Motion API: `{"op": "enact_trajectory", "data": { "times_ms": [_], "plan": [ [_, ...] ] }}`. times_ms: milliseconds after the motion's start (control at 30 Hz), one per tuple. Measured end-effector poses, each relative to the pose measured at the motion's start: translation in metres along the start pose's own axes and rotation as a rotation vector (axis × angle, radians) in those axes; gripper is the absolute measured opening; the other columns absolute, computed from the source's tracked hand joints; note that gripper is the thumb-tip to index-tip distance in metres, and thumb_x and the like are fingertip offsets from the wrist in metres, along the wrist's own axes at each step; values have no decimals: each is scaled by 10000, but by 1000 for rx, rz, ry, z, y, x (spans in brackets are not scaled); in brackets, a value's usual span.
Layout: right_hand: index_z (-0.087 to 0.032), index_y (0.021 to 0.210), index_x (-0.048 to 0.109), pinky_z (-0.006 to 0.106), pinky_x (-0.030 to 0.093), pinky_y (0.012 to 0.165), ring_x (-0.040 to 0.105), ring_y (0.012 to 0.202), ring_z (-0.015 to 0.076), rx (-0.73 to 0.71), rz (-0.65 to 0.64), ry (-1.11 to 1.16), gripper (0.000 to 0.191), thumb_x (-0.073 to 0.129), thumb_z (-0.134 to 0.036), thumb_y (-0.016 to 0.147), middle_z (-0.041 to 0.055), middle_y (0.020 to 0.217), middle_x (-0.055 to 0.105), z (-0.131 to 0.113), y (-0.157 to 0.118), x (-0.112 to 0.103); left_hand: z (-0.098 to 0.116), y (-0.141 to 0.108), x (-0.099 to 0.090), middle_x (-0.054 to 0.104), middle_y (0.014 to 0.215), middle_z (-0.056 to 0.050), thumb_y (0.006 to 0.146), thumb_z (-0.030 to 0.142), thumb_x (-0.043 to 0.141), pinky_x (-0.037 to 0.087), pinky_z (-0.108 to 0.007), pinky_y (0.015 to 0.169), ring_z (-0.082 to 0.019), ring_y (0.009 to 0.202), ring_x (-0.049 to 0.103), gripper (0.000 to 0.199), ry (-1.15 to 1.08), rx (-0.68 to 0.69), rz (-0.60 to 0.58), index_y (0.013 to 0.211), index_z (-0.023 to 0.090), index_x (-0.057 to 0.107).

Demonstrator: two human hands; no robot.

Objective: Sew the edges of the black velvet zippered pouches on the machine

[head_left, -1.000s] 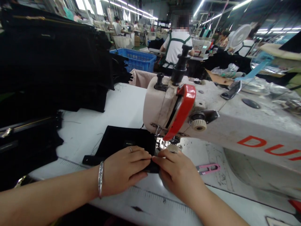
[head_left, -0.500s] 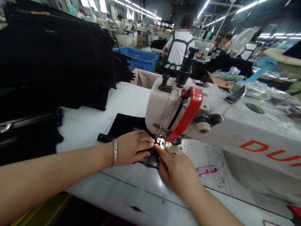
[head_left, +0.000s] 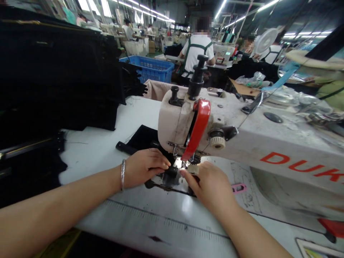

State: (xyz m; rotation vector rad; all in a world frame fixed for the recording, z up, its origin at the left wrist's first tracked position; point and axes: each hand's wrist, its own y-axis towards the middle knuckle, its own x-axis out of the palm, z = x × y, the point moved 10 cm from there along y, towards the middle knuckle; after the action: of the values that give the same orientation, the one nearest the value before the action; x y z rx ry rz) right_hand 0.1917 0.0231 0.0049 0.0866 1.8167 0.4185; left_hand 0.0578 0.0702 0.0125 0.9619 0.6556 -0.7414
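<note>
My left hand (head_left: 146, 165), with a ring and a silver bangle, is closed on the edge of a black fabric piece (head_left: 143, 138). The piece lies on the white sewing table, left of the lit needle area, and its far part runs behind the machine head. My right hand (head_left: 213, 184) is right of the presser foot (head_left: 184, 165). Its thumb stretches out toward the needle plate, apart from the other fingers, which are partly hidden behind a knob. Above both hands stands the sewing machine (head_left: 172, 122) with a red guard (head_left: 197, 129).
Pink thread snips (head_left: 239, 187) lie right of my right hand. A tall stack of black fabric pieces (head_left: 59, 79) fills the left side. Beyond the table are a blue basket (head_left: 154, 68) and a co-worker (head_left: 196, 53) in a white shirt. A ruler scale (head_left: 161, 216) marks the front edge.
My right hand has moved away from my left, opening a gap between them. The fabric's near edge has shifted with my left hand, uncovering more of the metal plate. The view has shifted slightly.
</note>
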Motion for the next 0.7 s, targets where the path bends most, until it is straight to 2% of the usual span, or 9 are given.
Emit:
{"op": "enact_trajectory", "data": {
  "times_ms": [133, 200, 367, 567, 700],
  "plan": [
    [-192, 962, 673, 373, 506, 794, 607, 916, 242, -188, 18, 250, 79, 618, -226, 917, 72, 954, 681, -26, -2, -1, 9, -2, 9, 737, 1014, -36, 923, 163, 603, 538, -321, 879, -170, 932, 659, 111, 77, -52, 15, 942, 168, 712],
    [-202, 1049, 679, 358, 511, 853, 620, 959, 220, -226, 10, 326, 163, 583, -148, 929, 66, 1038, 694, -32, -3, 2, 12, -2, 11, 735, 1007, -34, 927, 160, 591, 535, -320, 875, -171, 924, 657, 117, 95, -61, 30, 936, 167, 708],
    [-204, 1027, 706, 350, 538, 821, 643, 930, 217, -201, 37, 333, 185, 570, -123, 930, 72, 1039, 710, -29, -3, 9, 13, 1, 9, 736, 961, -24, 904, 122, 607, 519, -296, 872, -152, 872, 664, 98, 90, -58, 77, 886, 158, 696],
    [-207, 1101, 707, 395, 554, 831, 637, 984, 254, -188, 51, 254, 250, 553, -118, 925, 96, 1089, 704, -21, -1, 13, -1, 11, 11, 733, 937, -11, 863, 105, 645, 506, -282, 900, -156, 904, 667, 96, 99, -132, 44, 880, 180, 702],
    [-195, 1115, 703, 415, 555, 857, 630, 1020, 268, -170, 42, 251, 264, 529, -122, 930, 102, 1112, 701, -17, 0, 17, -9, 13, 10, 728, 920, -9, 846, 118, 662, 508, -298, 891, -175, 906, 664, 93, 132, -164, 63, 864, 197, 708]
  ]
}}
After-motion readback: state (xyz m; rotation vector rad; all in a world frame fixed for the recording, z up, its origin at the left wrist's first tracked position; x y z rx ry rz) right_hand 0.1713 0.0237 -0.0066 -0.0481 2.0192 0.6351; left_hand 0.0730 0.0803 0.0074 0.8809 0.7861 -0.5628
